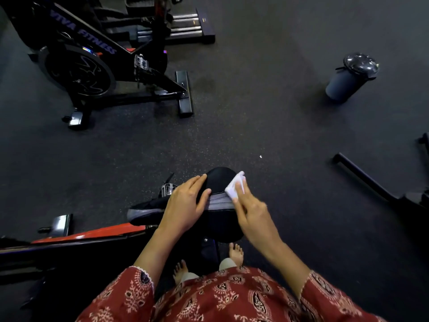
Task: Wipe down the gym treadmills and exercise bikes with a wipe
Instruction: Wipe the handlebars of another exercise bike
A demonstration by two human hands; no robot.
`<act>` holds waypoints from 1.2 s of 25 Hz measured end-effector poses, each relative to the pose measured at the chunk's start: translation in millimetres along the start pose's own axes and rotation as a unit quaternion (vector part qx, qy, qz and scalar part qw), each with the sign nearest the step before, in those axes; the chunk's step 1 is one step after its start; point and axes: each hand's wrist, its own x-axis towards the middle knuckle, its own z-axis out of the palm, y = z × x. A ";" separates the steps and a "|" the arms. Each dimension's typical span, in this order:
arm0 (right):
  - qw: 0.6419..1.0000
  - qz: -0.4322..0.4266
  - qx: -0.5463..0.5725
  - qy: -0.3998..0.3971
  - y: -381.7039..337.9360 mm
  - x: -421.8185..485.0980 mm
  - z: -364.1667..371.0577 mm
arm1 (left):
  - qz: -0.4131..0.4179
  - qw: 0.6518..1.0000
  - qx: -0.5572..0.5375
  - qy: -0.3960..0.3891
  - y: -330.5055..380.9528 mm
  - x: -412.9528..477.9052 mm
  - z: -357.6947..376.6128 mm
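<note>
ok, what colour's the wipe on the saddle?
White; the wipe shows best in the head view, pressed under the right hand.

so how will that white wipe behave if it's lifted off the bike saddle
Likely floppy: the white wipe looks folded and bends over the bike saddle edge under the right hand. It is probably very light, so it would droop unless pinched. It may cling if damp, though wetness can't be seen.
</note>
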 end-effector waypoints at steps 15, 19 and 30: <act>0.929 -0.292 -0.225 -0.015 23.0 -43.1 16.6 | 0.117 0.988 0.066 0.080 -37.7 -64.9 -7.6; 0.962 -0.144 -0.219 0.081 4.6 -19.5 39.0 | 0.144 0.981 0.088 0.096 -44.1 -77.6 -7.3; 0.881 -0.369 -0.291 0.057 32.9 -54.5 39.9 | 0.180 0.973 0.105 0.103 -63.4 -94.2 -8.8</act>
